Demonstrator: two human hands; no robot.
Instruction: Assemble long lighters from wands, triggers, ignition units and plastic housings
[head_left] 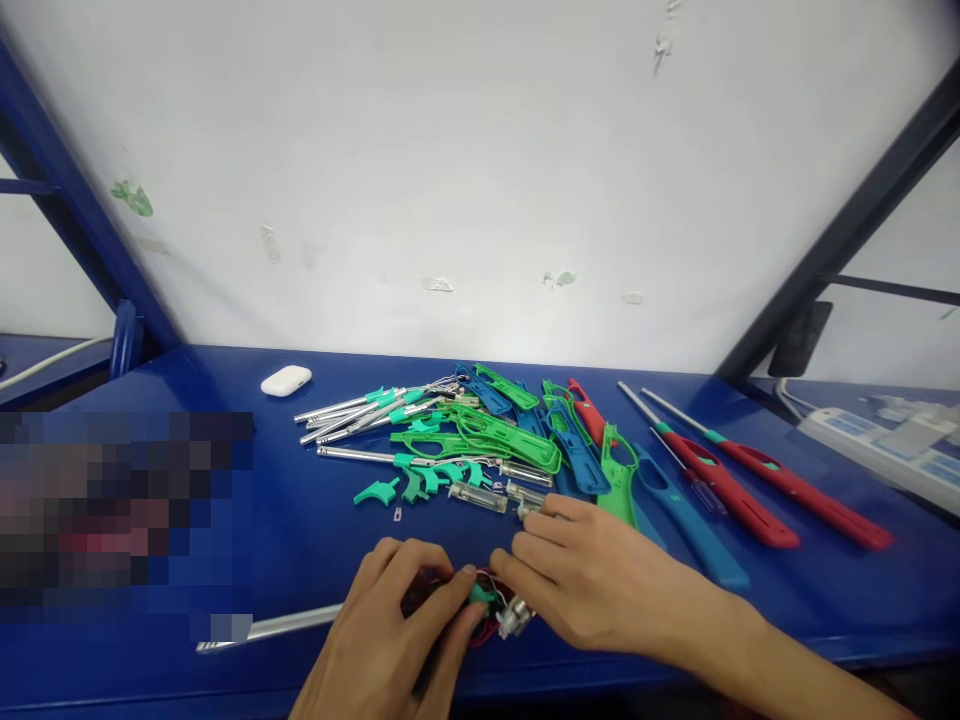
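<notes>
Near the front edge of the table, my left hand (401,630) is closed round a partly open long-neck lighter, whose metal tube (277,625) sticks out to the left. Between its thumb and fingers shows a green trigger (482,595), with bits of red casing and thin wires beside it. My right hand (592,575) is closed on a small gas tank with a metal valve end (514,616), close against the lighter. Most of the tank is hidden under the fingers. Just beyond my hands lie loose green triggers (376,491) and clear gas tanks (478,496).
Metal tubes (352,412) with wires lie behind, beside green casing halves (510,440) and blue casing halves (574,450). Two red lighters (802,490) and a screwdriver (705,490) lie right. A white earbud case (286,381) sits back left, a power strip (877,455) far right.
</notes>
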